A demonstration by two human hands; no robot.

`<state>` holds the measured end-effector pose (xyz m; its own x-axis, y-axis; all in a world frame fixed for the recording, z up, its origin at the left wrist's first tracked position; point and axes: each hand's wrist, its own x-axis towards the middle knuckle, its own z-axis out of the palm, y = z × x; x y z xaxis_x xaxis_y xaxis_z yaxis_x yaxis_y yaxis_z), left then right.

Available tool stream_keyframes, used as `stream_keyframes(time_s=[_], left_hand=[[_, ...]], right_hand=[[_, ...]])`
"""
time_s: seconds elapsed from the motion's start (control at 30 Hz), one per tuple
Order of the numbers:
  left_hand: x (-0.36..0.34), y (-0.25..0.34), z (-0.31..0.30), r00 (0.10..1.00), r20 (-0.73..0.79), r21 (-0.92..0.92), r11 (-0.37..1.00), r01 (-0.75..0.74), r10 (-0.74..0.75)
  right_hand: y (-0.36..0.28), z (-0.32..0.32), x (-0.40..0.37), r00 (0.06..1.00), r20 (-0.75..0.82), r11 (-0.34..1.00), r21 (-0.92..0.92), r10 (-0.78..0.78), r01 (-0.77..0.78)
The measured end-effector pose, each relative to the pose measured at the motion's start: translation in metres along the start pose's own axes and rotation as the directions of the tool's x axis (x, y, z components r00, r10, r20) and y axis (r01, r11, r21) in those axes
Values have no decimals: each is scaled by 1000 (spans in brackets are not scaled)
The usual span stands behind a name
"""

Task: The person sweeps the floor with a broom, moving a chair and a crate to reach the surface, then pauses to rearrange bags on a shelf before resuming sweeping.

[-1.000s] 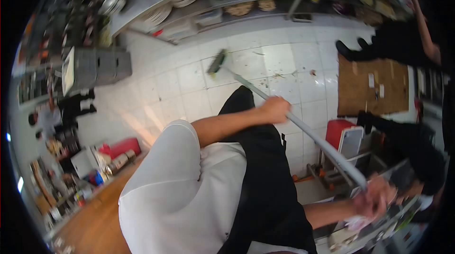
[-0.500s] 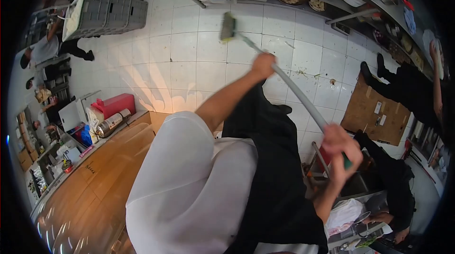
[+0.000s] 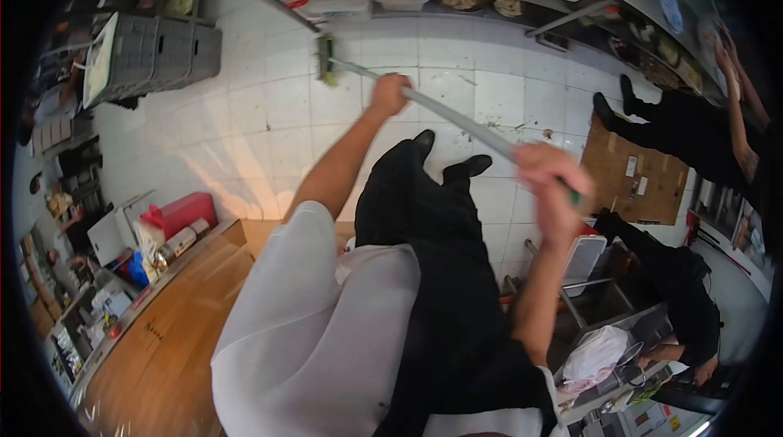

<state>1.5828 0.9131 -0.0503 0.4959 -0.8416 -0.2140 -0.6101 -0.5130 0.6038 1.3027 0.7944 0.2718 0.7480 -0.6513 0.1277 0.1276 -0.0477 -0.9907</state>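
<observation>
A broom with a long grey handle [image 3: 461, 121] slants across the floor in front of me. My left hand [image 3: 390, 96] is wrapped round its lower handle, near the green part. Higher up, my right hand [image 3: 556, 184] grips the handle close to its green end; motion blurs this hand a little. The dark green broom head [image 3: 326, 60] rests on the white tiled floor [image 3: 285, 102], beside a metal shelf leg. Small food scraps [image 3: 506, 127] lie on the tiles to the right of my left hand.
A metal shelf [image 3: 359, 6] with stacked plates and tubs runs along the top. Grey crates [image 3: 159, 57] stand left. A flat cardboard sheet [image 3: 632, 168] lies right, near a person in black [image 3: 693, 131]. Another person [image 3: 685, 298] works by the sink [image 3: 612, 306]. A wooden-topped counter [image 3: 179, 323] is at lower left.
The broom head has moved left in view, towards the shelf leg, and both my hands have shifted left with the handle. My shoes now show more fully, and the whole view has shifted.
</observation>
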Motion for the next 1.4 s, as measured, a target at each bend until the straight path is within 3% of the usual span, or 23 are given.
stream_keyframes(time_s=[0.03, 0.1, 0.17, 0.3, 0.37, 0.47, 0.5, 0.57, 0.6, 0.67, 0.73, 0.77, 0.83, 0.9, 0.97, 1.0, 1.07, 1.1, 1.17, 1.2, 1.3, 1.37, 1.4], left_hand=[[10, -13, -12, 996, 54, 37, 997, 73, -75], [39, -23, -6, 996, 79, 49, 998, 34, -38], [54, 2, 21, 990, 81, 52, 992, -119, 114], [67, 105, 92, 953, 60, -154, 946, -284, 296], [52, 162, 114, 947, 146, -216, 944, -251, 285], [26, 218, 158, 873, 260, -262, 900, -348, 413], [15, 232, 161, 844, 288, -267, 885, -382, 451], [8, 262, 135, 652, 500, -328, 821, -468, 571], [12, 276, 111, 634, 509, -309, 811, -497, 583], [9, 302, 75, 421, 619, -372, 719, -587, 663], [27, 298, 87, 403, 570, -441, 680, -585, 716], [42, 288, 104, 521, 473, -382, 698, -606, 711], [69, 268, 141, 685, 263, -198, 733, -650, 679], [70, 255, 177, 798, 296, -112, 848, -518, 526], [60, 257, 202, 676, 454, -154, 799, -582, 580], [42, 267, 211, 631, 524, -171, 797, -580, 572], [4, 295, 225, 560, 521, -261, 745, -614, 644], [0, 310, 231, 396, 589, -364, 669, -648, 704], [-3, 369, 196, 242, 745, -220, 572, -790, 621], [2, 388, 189, 231, 751, -218, 562, -798, 619], [33, 426, 193, 296, 654, -174, 519, -837, 696], [69, 419, 233, 513, 478, -256, 672, -695, 713], [84, 409, 257, 579, 272, -220, 635, -740, 769]], right_hand=[[26, 16, 8, 998, 64, 987, 158, -19, 9], [27, 18, 14, 997, 52, 992, 116, -63, 57], [19, 14, -3, 998, 25, 996, 69, -66, 64], [-18, -26, -52, 979, -180, 983, -169, -97, 66], [-42, -35, -78, 966, -219, 964, -253, -137, 80], [-73, -47, -117, 944, -305, 944, -329, -125, 18], [-83, -49, -128, 918, -373, 945, -327, -137, 8], [-111, -53, -155, 848, -507, 948, -317, -151, -21], [-129, -52, -167, 827, -528, 962, -268, -191, 50], [-143, -48, -185, 760, -603, 963, -245, -243, 114], [-133, -47, -183, 680, -659, 947, -241, -321, 214], [-112, -51, -178, 627, -726, 913, -405, -283, -56], [-46, -62, -152, 659, -705, 934, -358, -262, -11], [-24, -61, -153, 639, -730, 949, -315, -245, 4], [-36, -61, -161, 709, -683, 957, -287, -178, -36], [-51, -64, -173, 694, -698, 958, -285, -175, -46], [-74, -70, -202, 636, -751, 962, -269, -179, -47], [-84, -74, -212, 605, -772, 962, -272, -196, -36], [-109, -80, -224, 570, -781, 959, -280, -254, 44], [-115, -84, -228, 534, -792, 953, -284, -297, 109], [-105, -117, -214, 410, -817, 914, -348, -405, 208], [-63, -141, -189, 302, -861, 911, -400, -410, 96], [-38, -157, -177, 327, -884, 939, -340, -335, 43]])
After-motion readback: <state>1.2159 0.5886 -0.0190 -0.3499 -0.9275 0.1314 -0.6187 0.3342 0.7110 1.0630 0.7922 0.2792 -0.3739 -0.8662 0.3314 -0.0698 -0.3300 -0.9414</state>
